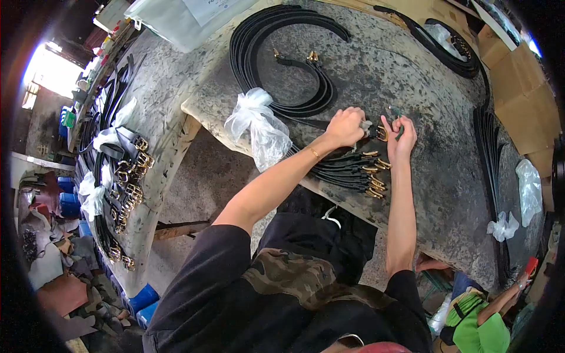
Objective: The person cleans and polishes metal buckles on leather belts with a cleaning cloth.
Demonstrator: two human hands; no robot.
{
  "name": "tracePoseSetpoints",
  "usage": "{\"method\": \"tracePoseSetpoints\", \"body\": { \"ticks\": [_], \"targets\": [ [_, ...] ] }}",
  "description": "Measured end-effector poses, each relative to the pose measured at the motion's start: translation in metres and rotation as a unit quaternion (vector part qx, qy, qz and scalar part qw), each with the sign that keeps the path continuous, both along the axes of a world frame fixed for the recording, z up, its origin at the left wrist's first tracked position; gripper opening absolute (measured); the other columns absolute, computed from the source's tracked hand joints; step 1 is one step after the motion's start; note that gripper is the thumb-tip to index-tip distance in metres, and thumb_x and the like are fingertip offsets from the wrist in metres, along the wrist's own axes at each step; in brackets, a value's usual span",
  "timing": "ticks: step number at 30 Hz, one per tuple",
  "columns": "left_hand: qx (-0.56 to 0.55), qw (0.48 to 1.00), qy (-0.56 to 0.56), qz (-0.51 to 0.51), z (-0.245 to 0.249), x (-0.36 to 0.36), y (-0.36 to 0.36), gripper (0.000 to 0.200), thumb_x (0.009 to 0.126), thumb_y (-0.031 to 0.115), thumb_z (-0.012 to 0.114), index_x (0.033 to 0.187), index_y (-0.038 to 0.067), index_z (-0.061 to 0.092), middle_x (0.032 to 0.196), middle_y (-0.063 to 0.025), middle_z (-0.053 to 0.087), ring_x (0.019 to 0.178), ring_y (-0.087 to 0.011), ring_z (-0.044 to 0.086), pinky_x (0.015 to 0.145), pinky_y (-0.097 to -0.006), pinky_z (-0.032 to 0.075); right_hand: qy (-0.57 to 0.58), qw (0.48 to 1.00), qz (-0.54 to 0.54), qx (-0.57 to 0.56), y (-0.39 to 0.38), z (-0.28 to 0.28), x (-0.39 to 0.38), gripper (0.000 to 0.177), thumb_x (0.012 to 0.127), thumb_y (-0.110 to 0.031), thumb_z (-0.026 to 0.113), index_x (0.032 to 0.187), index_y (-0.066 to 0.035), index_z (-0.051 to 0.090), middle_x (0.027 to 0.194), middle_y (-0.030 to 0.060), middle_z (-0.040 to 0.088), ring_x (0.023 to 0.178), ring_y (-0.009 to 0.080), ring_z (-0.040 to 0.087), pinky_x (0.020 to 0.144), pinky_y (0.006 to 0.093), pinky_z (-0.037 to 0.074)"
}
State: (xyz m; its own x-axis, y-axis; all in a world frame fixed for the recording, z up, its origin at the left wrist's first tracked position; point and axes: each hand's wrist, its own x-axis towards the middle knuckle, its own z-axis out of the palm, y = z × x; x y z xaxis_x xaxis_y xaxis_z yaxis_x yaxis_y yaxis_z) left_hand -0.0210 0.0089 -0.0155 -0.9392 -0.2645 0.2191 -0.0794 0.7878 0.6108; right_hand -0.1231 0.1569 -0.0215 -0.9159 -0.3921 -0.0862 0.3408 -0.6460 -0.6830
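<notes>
My left hand (347,126) is closed on a black belt near its buckle end, with a bit of pale grey material at the fingertips. The belt's gold buckle (382,134) sits between my two hands. My right hand (401,134) is curled around a small dark green handled object (396,110), its index finger beside the buckle; its exact kind is too small to tell. Just below lies a row of black belts (341,176) with gold buckles (375,176). Clear plastic wrap (256,120) is bunched around belts left of my left forearm.
Coiled black belts (247,47) lie at the back of the stained worktable (406,76). More belts (485,141) run along the right, near cardboard boxes (524,88). Buckled belts (123,182) cover a left-hand table. A person in green (482,323) is at lower right.
</notes>
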Motion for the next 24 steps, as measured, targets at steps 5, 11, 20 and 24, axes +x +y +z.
{"method": "tracePoseSetpoints", "body": {
  "ticks": [5,11,20,24],
  "targets": [
    [-0.015,0.995,-0.033,0.096,-0.003,-0.012,0.018,0.030,0.083,0.027,0.061,0.101,0.004,0.055,0.099,-0.0129,0.064,0.095,-0.0352,0.061,0.084,-0.0466,0.041,0.022,0.999,0.010,-0.028,0.002,-0.012,-0.005,0.005,0.090,-0.002,0.051,0.086,0.001,0.050,0.069,0.0023,0.041,0.062,0.0108,0.040,0.106,0.0557,0.041],
    [-0.061,0.998,0.004,0.034,-0.001,0.001,0.018,0.034,0.082,0.032,0.064,0.104,0.008,0.054,0.099,-0.0123,0.060,0.100,-0.0310,0.059,0.082,-0.0478,0.039,0.002,1.000,-0.004,-0.015,0.001,-0.002,0.000,0.017,0.094,-0.005,0.049,0.078,-0.003,0.045,0.069,0.0003,0.037,0.062,0.0106,0.039,0.108,0.0578,0.038],
    [-0.136,0.982,0.038,-0.126,0.011,0.021,0.001,0.040,0.079,0.026,0.069,0.111,0.007,0.054,0.106,-0.0126,0.052,0.101,-0.0318,0.054,0.084,-0.0483,0.043,0.006,1.000,-0.010,-0.024,0.003,-0.007,-0.002,0.006,0.092,-0.004,0.055,0.095,0.001,0.058,0.072,0.0019,0.047,0.065,0.0113,0.047,0.101,0.0564,0.045],
    [-0.169,0.965,0.089,-0.177,0.020,0.022,-0.010,0.033,0.080,0.015,0.067,0.108,0.001,0.059,0.103,-0.0162,0.055,0.099,-0.0353,0.056,0.085,-0.0429,0.047,-0.024,1.000,-0.010,0.010,0.022,0.003,-0.004,0.016,0.091,-0.011,0.065,0.104,-0.002,0.064,0.084,0.0010,0.060,0.069,0.0092,0.051,0.087,0.0390,0.052]
  ]
}}
